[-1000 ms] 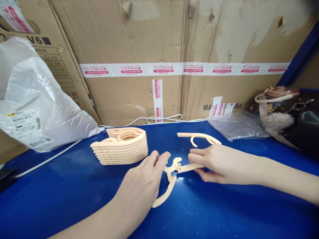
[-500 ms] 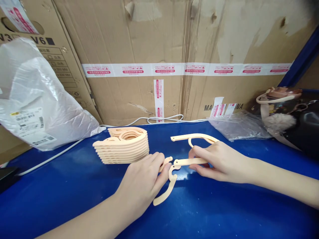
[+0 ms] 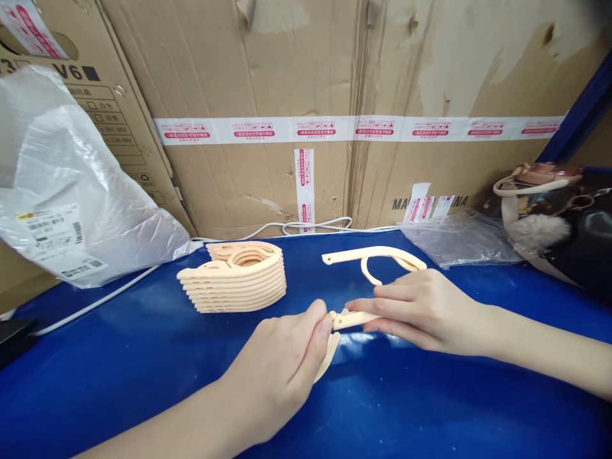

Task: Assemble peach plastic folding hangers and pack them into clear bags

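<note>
Between my two hands is a cream plastic folding hanger [image 3: 352,320]. Its jointed pieces meet just beyond my left thumb. My left hand [image 3: 287,360] is closed on the hook end, with a curved piece sticking out below the thumb. My right hand [image 3: 415,312] pinches the straight arm, and its fingers hide the far end. Another cream hanger piece [image 3: 354,255], a long arm with a curved part, lies on the table just behind my right hand. To the left rests a neat stack of folded cream hangers [image 3: 234,280], apart from my hands.
The blue table [image 3: 406,408] ends at a large cardboard box [image 3: 268,83]. A white plastic parcel [image 3: 90,191] leans at the left, with a white cable [image 3: 95,304] beside it. Clear plastic film [image 3: 459,239] and a dark bag with a pompom [image 3: 542,233] are at the right.
My left hand has turned and moved slightly right, covering more of the hook. The hanger's joint pieces have come together, and my right fingers have shifted left along the arm.
</note>
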`<state>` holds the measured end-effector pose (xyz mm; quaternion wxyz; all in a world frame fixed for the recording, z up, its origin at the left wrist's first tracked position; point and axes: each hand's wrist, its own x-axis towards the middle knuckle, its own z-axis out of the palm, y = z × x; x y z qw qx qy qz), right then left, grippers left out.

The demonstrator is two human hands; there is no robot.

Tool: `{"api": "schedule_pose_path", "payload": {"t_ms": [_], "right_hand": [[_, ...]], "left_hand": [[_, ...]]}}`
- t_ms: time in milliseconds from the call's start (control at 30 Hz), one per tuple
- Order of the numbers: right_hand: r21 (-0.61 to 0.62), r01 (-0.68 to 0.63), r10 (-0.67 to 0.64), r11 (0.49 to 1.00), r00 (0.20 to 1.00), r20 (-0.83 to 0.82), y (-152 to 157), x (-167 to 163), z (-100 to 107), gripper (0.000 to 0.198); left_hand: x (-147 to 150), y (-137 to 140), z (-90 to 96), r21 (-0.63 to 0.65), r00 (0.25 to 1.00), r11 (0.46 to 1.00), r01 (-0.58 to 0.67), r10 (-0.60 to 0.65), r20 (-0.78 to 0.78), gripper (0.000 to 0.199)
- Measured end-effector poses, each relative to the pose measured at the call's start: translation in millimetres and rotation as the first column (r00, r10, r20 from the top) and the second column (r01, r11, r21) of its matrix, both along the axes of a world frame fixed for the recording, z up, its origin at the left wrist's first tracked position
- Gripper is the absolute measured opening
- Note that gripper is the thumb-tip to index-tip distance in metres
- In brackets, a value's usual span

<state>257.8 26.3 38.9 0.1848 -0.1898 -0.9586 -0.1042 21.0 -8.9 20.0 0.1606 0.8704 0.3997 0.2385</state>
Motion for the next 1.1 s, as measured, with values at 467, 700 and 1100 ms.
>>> {"api": "schedule_pose_path", "payload": {"t_ms": [467,700,1100], "right_hand": [[0.022,-0.004,0.004,1.000,1.000,-0.005,-3.2,-2.2,-2.9,0.031],[-0.120,-0.027,0.023,0.992,0.999,-0.033,-3.2,-3.0,-2.5,0.030],[-0.380,0.025,-0.044,0.925,0.998,-0.042,-2.8,-6.4,-4.9,0.030]], "left_hand": [[-2.4,5.6,-7.1,0.554,0.940,0.827,0.094,0.110,-0.324,0.034],[-3.5,9.8,-1.9,0.761,0.893,0.618,0.197,0.207,-0.399,0.038],[-6.3,12.9,-4.1,0.774,0.899,0.599,0.205,0.197,-0.390,0.028]]}}
